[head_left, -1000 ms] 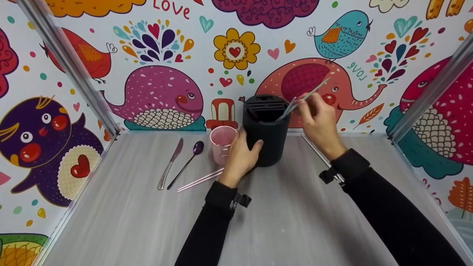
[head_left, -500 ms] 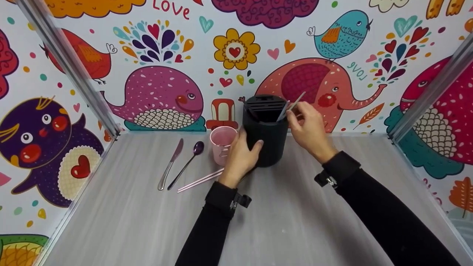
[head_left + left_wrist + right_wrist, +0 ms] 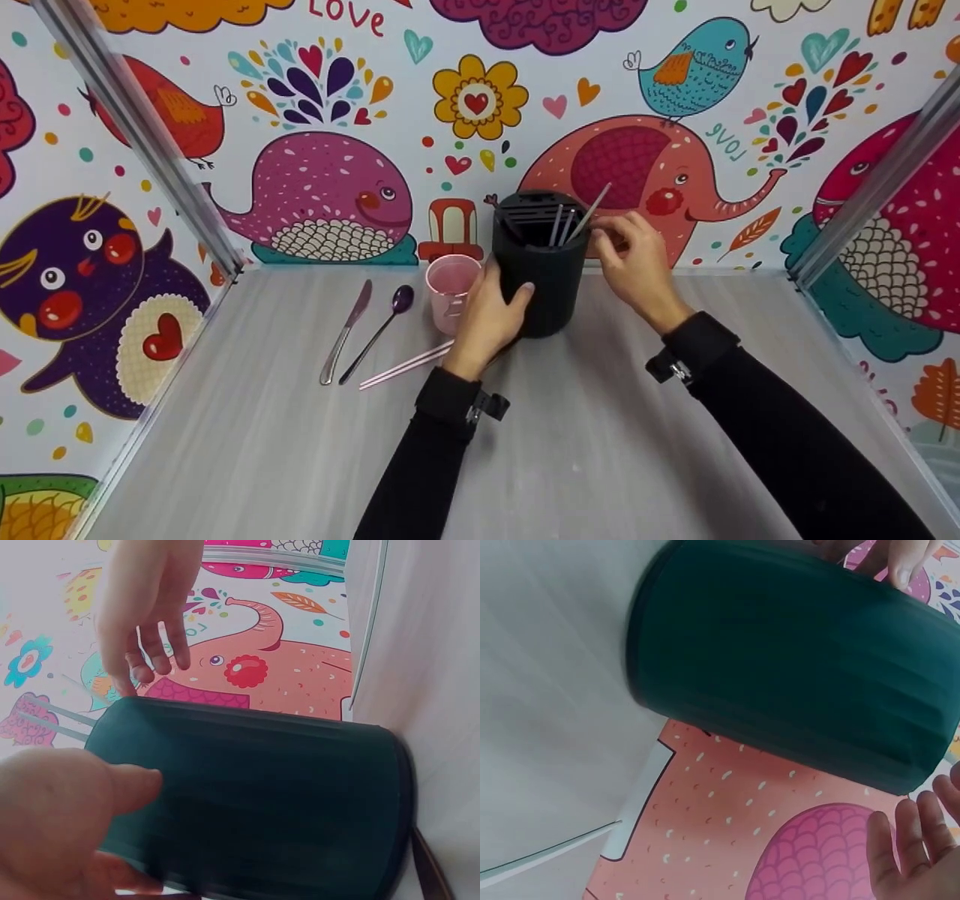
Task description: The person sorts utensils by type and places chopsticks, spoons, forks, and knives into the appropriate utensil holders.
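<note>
The left hand [image 3: 491, 319] wraps round the near side of the black holder [image 3: 541, 281], thumb and fingers curled against its wall, steadying it upright on the grey table [image 3: 300, 450]. Just right of that grip, the right hand [image 3: 637, 266] hangs beside the holder's rim with fingers loosely spread, holding nothing. Thin straws [image 3: 574, 221] stand inside the holder. Left of the grip sit a pink cup [image 3: 450, 289], a purple spoon [image 3: 382, 330] and a knife [image 3: 346, 330].

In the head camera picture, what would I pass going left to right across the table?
Knife → purple spoon → pink straws → pink cup → left hand → black holder → right hand.
</note>
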Tool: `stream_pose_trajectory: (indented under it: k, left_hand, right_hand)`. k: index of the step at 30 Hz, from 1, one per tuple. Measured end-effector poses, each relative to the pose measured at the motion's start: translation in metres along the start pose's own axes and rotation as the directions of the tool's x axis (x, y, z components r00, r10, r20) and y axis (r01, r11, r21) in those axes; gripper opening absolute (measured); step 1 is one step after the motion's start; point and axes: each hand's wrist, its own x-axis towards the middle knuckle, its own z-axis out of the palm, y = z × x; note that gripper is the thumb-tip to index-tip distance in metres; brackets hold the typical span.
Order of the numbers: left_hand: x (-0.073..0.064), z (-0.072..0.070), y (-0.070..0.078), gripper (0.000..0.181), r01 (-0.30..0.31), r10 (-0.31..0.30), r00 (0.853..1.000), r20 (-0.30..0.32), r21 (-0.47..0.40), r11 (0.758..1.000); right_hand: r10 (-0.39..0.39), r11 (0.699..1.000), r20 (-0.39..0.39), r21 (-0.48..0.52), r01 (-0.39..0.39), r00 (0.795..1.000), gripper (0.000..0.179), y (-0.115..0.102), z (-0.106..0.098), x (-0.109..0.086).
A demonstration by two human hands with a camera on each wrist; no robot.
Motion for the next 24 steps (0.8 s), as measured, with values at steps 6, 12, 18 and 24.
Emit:
stream_pose_trajectory:
  k: [6, 12, 18, 24]
  left_hand:
    - [0.001, 0.000, -0.001, 0.082, 0.023, -0.023, 1.000, 0.008, 0.006, 1.000]
    - [0.002, 0.000, -0.001, 0.082, 0.024, -0.024, 1.000, 0.007, 0.005, 1.000]
    - [0.002, 0.001, -0.001, 0.082, 0.022, -0.022, 1.000, 0.010, 0.009, 1.000]
    - [0.001, 0.001, 0.000, 0.082, 0.034, -0.034, 0.999, 0.016, 0.017, 0.999]
  right_hand:
    - [0.000, 0.999, -0.014, -0.032, 0.000, 1.000, 0.019, 0.010, -0.009, 0.000]
    - [0.070, 0.991, 0.021, -0.118, -0.067, 0.997, 0.020, 0.036, -0.024, -0.001]
    - [0.217, 0.959, 0.228, -0.231, -0.163, 0.949, 0.025, 0.071, -0.041, -0.007]
    - [0.293, 0.931, 0.432, -0.330, -0.153, 0.853, 0.027, 0.107, -0.044, -0.024]
